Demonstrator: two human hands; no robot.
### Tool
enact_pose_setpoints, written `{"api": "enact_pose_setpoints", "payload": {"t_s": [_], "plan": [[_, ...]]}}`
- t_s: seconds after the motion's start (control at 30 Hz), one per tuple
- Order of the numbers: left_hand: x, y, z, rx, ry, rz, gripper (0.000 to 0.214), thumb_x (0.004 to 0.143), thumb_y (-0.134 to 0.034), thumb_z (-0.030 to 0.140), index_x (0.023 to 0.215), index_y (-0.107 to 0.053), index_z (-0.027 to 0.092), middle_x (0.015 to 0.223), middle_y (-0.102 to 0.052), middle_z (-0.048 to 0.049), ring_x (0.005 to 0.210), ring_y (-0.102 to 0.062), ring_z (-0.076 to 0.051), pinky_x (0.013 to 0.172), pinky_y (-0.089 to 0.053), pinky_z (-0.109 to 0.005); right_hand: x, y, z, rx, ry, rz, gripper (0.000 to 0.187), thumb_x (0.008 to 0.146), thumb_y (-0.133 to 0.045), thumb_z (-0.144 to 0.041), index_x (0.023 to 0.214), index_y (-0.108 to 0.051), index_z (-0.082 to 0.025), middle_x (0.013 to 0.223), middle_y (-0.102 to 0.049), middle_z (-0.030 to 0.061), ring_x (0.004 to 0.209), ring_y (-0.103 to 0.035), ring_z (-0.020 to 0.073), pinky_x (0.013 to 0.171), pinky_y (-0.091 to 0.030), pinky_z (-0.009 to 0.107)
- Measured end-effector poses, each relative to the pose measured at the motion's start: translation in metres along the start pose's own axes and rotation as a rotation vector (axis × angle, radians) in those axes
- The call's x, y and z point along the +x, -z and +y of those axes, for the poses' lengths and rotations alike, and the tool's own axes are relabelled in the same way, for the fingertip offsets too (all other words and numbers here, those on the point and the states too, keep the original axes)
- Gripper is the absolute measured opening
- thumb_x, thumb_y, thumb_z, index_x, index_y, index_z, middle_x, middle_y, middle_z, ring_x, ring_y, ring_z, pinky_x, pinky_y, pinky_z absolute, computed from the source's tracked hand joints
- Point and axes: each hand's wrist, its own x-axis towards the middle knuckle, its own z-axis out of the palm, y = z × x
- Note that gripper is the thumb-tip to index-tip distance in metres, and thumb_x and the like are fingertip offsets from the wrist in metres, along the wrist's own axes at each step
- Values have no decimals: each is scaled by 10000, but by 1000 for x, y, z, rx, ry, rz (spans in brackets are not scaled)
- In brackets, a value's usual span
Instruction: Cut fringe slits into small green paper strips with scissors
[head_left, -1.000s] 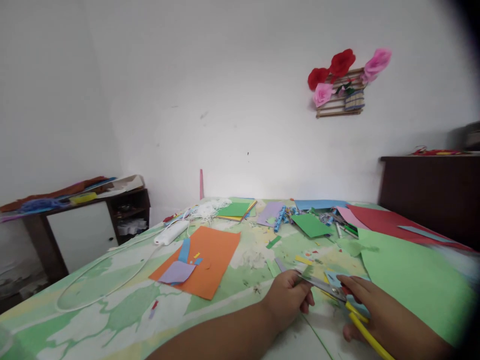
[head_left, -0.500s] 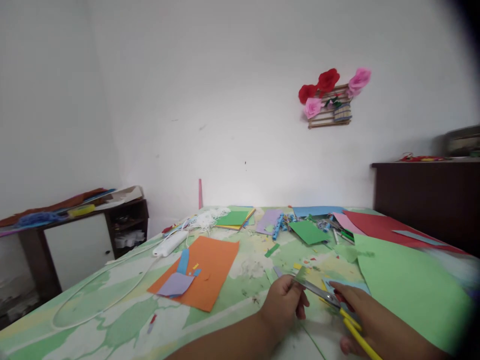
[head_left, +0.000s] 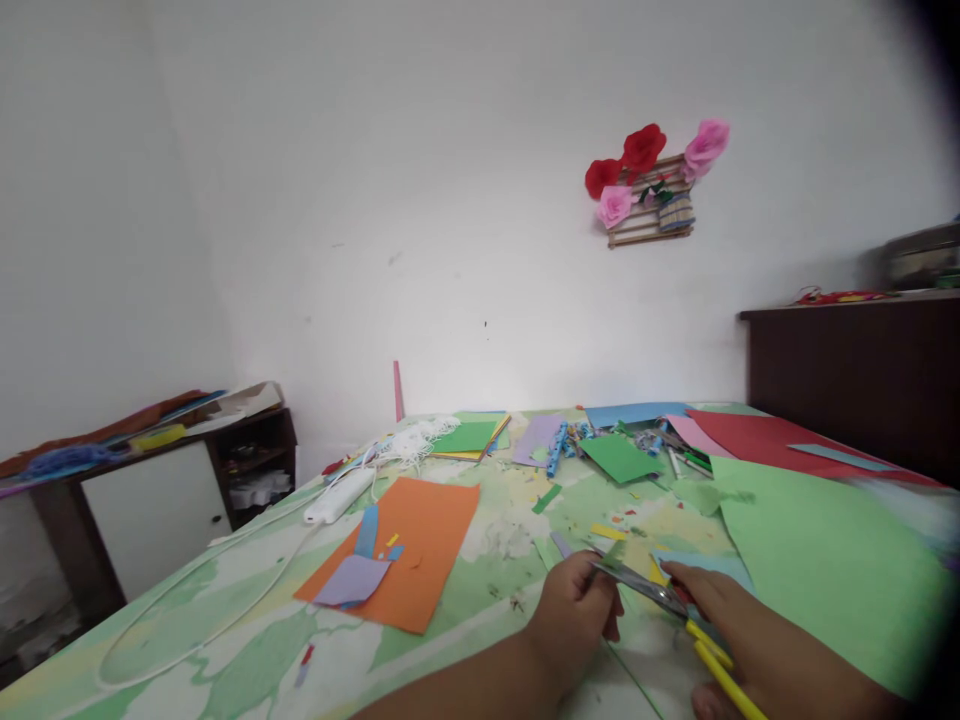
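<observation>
My left hand (head_left: 574, 610) rests low on the table with its fingers pinched on a small green paper piece (head_left: 616, 552). My right hand (head_left: 731, 625) grips yellow-handled scissors (head_left: 671, 610), whose metal blades point left and meet the green piece between the two hands. A light blue paper scrap (head_left: 712, 565) lies under the scissors. Both forearms come in from the bottom edge.
The table (head_left: 225, 620) has a green patterned cover. On it lie an orange sheet (head_left: 412, 545) with blue and lilac scraps, a large green sheet (head_left: 817, 560), a red sheet (head_left: 780, 445), a white cord (head_left: 225, 590), and stacked papers and pens (head_left: 585, 445). Dark cabinet (head_left: 855, 380) stands right.
The view has shifted slightly, so the scene sits a little lower and left. My hands stay together with the scissors on the green piece, nearly as before.
</observation>
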Motion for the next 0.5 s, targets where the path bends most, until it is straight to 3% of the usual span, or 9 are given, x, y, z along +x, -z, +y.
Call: {"api": "enact_pose_setpoints", "payload": {"t_s": [0.5], "plan": [[-5, 0, -4, 50, -66, 43, 181, 783, -416, 246, 620, -470, 187, 548, -435, 27, 474, -401, -99, 474, -317, -228, -4, -6, 3, -95, 16, 62, 895, 654, -651, -384, 1432, -294, -121, 1444, -345, 116, 1305, -335, 310, 1116, -267, 462]]}}
